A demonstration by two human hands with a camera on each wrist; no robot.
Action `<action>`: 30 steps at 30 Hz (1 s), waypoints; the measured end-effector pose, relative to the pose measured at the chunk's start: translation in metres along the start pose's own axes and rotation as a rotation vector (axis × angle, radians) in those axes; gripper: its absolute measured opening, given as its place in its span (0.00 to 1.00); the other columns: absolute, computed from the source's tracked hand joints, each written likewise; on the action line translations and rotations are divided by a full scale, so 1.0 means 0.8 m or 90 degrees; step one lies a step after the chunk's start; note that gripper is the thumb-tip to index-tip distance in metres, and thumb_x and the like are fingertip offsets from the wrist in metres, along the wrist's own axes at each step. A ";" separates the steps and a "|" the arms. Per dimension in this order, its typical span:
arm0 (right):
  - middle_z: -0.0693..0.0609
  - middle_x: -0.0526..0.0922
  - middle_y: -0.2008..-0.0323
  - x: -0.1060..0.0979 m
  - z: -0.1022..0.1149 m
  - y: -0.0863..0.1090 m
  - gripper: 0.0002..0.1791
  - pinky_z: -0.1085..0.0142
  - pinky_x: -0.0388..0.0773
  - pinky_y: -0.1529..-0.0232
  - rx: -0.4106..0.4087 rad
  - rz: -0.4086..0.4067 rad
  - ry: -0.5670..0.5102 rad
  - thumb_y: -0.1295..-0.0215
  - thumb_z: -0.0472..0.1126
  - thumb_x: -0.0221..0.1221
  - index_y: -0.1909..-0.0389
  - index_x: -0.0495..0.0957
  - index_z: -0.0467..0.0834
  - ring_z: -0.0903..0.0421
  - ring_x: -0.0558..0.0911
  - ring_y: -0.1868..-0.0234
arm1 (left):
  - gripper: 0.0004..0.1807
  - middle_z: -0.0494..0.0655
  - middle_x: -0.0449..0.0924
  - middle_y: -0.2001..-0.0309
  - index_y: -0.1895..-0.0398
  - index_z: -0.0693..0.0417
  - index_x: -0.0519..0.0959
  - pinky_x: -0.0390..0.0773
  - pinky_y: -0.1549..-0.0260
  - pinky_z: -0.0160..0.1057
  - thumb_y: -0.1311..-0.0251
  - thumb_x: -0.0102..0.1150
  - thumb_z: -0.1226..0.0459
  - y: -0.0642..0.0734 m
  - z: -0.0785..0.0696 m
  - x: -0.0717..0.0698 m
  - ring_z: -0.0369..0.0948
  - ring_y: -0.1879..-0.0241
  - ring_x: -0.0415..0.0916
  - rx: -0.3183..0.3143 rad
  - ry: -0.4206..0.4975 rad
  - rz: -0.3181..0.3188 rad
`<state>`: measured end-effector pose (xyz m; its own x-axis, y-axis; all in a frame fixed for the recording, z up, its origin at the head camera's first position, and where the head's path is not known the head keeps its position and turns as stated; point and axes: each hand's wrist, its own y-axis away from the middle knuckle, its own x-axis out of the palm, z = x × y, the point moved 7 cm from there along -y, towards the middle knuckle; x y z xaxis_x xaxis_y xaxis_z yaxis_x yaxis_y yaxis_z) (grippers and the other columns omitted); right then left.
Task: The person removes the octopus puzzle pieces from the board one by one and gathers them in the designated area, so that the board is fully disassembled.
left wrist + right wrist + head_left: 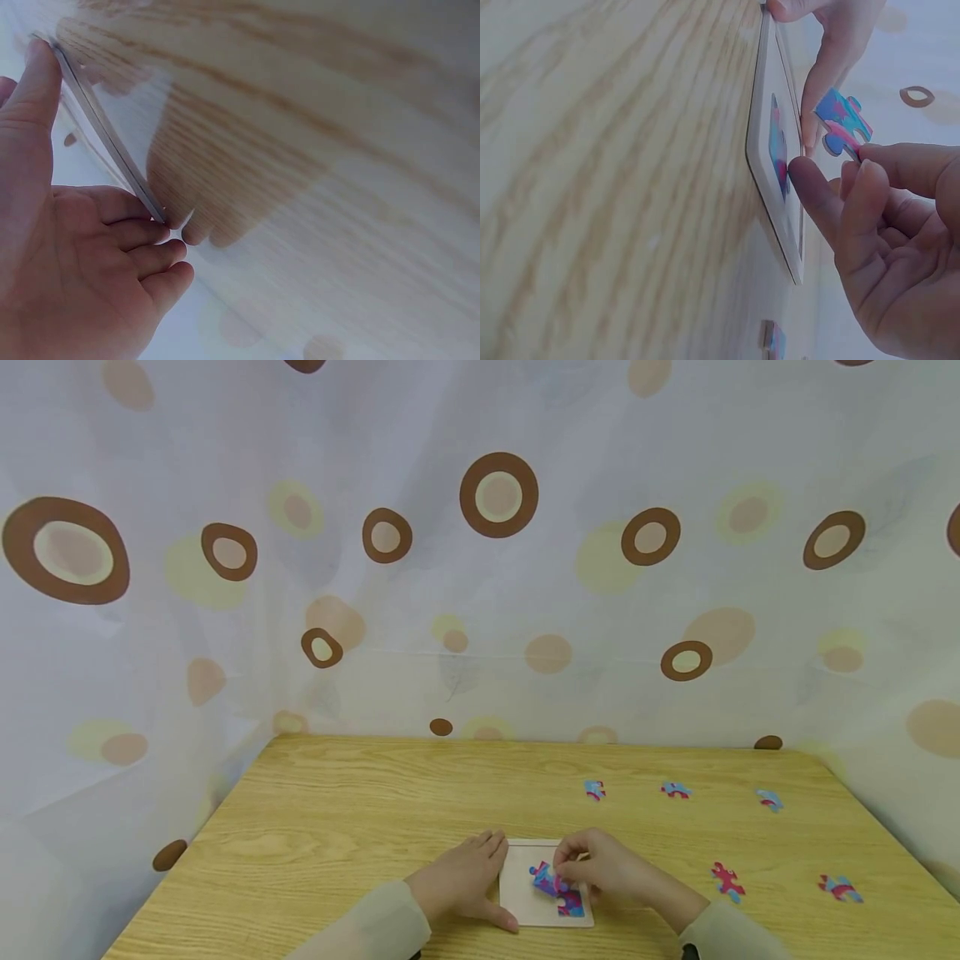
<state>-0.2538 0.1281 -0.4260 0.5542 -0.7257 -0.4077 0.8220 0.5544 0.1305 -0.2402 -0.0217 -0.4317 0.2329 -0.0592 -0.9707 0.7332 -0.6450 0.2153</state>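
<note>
A shallow white puzzle tray lies on the table in front of me. My left hand steadies its left side, fingers along the far left corner and thumb at the near left corner. My right hand pinches a blue, pink and purple puzzle piece between thumb and index finger. In the right wrist view that held puzzle piece is tilted and raised off the tray. Another purple and blue puzzle piece is set in the tray's near right corner, and one of my right fingertips comes close to it.
Several loose puzzle pieces lie to the right on the wooden table: a blue and red piece, another, a mostly blue piece, a red piece and a red-blue piece. A patterned curtain surrounds the table.
</note>
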 end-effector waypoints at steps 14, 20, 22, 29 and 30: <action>0.49 0.74 0.78 -0.043 -0.009 0.036 0.09 0.74 0.65 0.85 -0.019 0.029 -0.008 0.34 0.37 0.54 0.69 0.75 0.35 0.61 0.68 0.82 | 0.56 0.54 0.51 0.31 0.31 0.63 0.55 0.53 0.37 0.40 0.54 0.50 0.31 0.000 0.000 0.002 0.46 0.33 0.49 0.009 -0.020 0.003; 0.52 0.74 0.78 -0.076 -0.038 0.081 0.10 0.75 0.67 0.83 -0.024 0.106 -0.045 0.33 0.34 0.51 0.68 0.74 0.30 0.63 0.68 0.81 | 0.56 0.55 0.51 0.32 0.31 0.64 0.55 0.53 0.37 0.40 0.53 0.51 0.32 0.001 0.002 0.003 0.47 0.33 0.49 0.016 -0.002 0.001; 0.54 0.74 0.78 -0.086 -0.049 0.100 0.09 0.76 0.65 0.83 -0.025 0.132 -0.054 0.34 0.33 0.51 0.68 0.74 0.29 0.64 0.67 0.82 | 0.56 0.55 0.52 0.32 0.32 0.64 0.55 0.53 0.37 0.40 0.53 0.51 0.32 0.001 0.002 0.003 0.47 0.33 0.49 0.016 0.002 0.002; 0.53 0.68 0.84 -0.103 -0.084 0.162 0.09 0.69 0.48 0.90 -0.016 0.223 -0.128 0.35 0.28 0.47 0.70 0.71 0.23 0.66 0.60 0.85 | 0.56 0.55 0.52 0.32 0.32 0.63 0.56 0.53 0.37 0.40 0.54 0.50 0.31 0.000 0.004 0.005 0.47 0.33 0.50 0.010 -0.010 -0.001; 0.53 0.68 0.84 -0.103 -0.087 0.169 0.09 0.68 0.47 0.91 -0.024 0.233 -0.131 0.36 0.27 0.47 0.70 0.70 0.23 0.66 0.60 0.85 | 0.56 0.55 0.52 0.32 0.32 0.63 0.56 0.53 0.37 0.40 0.55 0.50 0.31 0.001 0.003 0.005 0.47 0.33 0.50 0.009 -0.009 -0.001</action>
<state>-0.1973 0.2911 -0.4374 0.8262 -0.5429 -0.1504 0.5632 0.8021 0.1985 -0.2406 -0.0244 -0.4359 0.2225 -0.0695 -0.9725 0.7240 -0.6563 0.2125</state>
